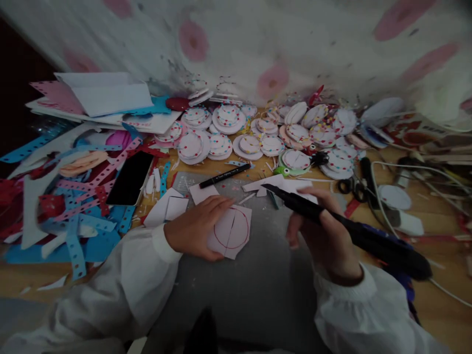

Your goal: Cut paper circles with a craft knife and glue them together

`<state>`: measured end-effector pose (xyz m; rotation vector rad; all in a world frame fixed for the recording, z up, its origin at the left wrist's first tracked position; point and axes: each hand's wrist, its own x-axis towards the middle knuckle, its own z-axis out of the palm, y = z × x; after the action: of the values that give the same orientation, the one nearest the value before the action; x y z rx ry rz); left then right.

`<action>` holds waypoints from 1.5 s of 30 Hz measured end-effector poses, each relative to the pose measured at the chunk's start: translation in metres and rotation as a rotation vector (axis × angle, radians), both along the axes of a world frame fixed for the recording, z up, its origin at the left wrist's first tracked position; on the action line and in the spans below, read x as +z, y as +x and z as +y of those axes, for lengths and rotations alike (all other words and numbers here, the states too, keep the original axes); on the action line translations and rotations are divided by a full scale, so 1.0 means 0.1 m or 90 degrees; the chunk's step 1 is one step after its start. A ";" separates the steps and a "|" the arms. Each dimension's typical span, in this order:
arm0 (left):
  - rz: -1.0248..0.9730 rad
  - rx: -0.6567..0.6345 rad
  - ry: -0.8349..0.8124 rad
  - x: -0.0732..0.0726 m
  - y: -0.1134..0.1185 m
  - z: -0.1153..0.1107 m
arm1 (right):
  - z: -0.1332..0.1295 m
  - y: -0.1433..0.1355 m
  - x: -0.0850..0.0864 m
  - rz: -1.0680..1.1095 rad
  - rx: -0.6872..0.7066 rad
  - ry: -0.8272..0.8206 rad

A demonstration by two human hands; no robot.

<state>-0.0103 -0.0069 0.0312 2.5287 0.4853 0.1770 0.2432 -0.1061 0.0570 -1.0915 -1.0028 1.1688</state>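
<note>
My left hand (201, 228) grips the left edge of a white paper piece (239, 238), which bears a red circle crossed by a dark line. The piece is over a dark grey mat (265, 275). To the right, my right hand (328, 236) holds a long black tool (304, 206) with a thin dark tip pointing left, raised above the mat and apart from the paper. A black marker (224, 175) lies beyond my left hand. White paper scraps (267, 183) are near the tool's tip.
Many layered round paper pieces (228, 118) line the back. Coloured strips (73, 241) and a black phone (131, 177) lie at the left. White cables (383, 196), black scissors (354, 189) and a white block (409, 222) are at the right.
</note>
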 end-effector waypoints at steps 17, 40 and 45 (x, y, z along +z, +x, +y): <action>0.018 0.022 0.079 -0.16 0.07 -0.07 | 0.04 -0.14 -0.37 -0.416 -0.009 0.080; -0.013 -0.012 0.111 -0.14 0.09 -0.12 | -0.04 -0.18 -0.40 -0.530 0.090 0.199; -0.019 -0.008 0.101 -0.15 0.09 -0.12 | -0.06 -0.21 -0.41 -0.510 0.077 0.194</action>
<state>-0.0011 -0.0187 0.0158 2.6785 0.4585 0.2581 0.2222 -0.1124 0.0157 -1.2822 -1.8156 0.6161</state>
